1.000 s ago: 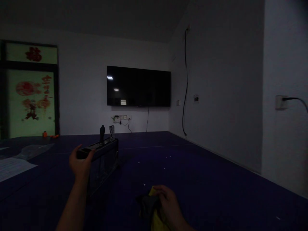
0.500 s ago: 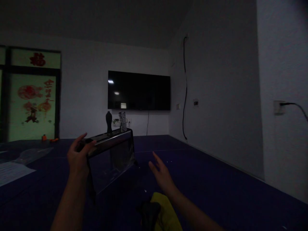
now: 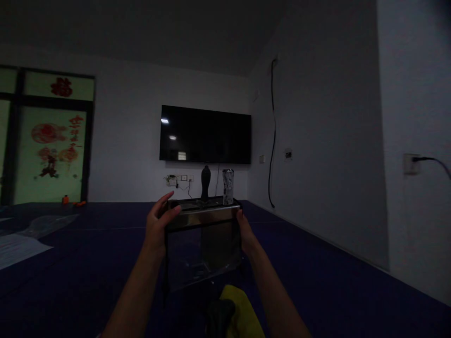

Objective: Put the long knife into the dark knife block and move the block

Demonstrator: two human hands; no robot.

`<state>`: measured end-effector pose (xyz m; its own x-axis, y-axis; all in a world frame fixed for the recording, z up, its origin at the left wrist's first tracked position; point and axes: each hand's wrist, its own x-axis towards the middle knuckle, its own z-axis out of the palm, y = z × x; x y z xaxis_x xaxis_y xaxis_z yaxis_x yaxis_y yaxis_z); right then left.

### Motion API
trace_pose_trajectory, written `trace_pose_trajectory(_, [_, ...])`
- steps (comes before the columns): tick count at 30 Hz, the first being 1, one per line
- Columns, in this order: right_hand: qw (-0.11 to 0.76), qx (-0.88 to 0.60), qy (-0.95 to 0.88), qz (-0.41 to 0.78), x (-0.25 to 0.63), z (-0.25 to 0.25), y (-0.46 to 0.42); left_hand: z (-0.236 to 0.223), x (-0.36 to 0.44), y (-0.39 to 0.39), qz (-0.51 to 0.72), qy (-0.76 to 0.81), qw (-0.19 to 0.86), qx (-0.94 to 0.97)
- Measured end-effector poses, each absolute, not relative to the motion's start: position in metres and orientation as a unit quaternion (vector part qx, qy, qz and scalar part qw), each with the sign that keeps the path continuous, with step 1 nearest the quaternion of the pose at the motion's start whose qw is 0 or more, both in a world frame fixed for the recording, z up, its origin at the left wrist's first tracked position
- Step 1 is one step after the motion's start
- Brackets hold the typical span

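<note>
Clear-sided box (image 3: pixel 186 256) over dark table (image 3: pixel 310 272), left grip (image 3: pixel 157 229) and right grip (image 3: pixel 247 234) closed around opposite ends. Probably light, stiff, slick-panelled; best held by rigid end frames, level beneath 2 uprights: black vase-shaped piece (image 3: pixel 205 183), patterned cylinder (image 3: pixel 228 188). Right fingers mostly hidden, underside lost in gloom; yellow item (image 3: pixel 244 312) cut off below.

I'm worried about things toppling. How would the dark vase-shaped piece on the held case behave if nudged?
The dark vase-shaped piece would probably tip easily, being tall and slim, unless it is fixed to the case; I can't tell. Its smooth, curved outline suggests a stiff body that might roll once on its side.
</note>
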<state>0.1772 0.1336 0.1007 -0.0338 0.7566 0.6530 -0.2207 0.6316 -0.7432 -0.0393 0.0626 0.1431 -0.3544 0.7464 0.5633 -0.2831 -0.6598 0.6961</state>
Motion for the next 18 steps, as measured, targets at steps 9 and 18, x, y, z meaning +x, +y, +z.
trace_pose_trajectory(9, [0.726,-0.266,-0.58,0.257,0.213,0.103,0.128,0.133,-0.015,0.071,0.785,0.237,0.233,0.523])
trace_pose_trajectory(18, [0.806,-0.376,-0.457,-0.01,0.274,0.102,0.13,0.147,-0.029,0.057,0.869,0.255,0.149,0.397])
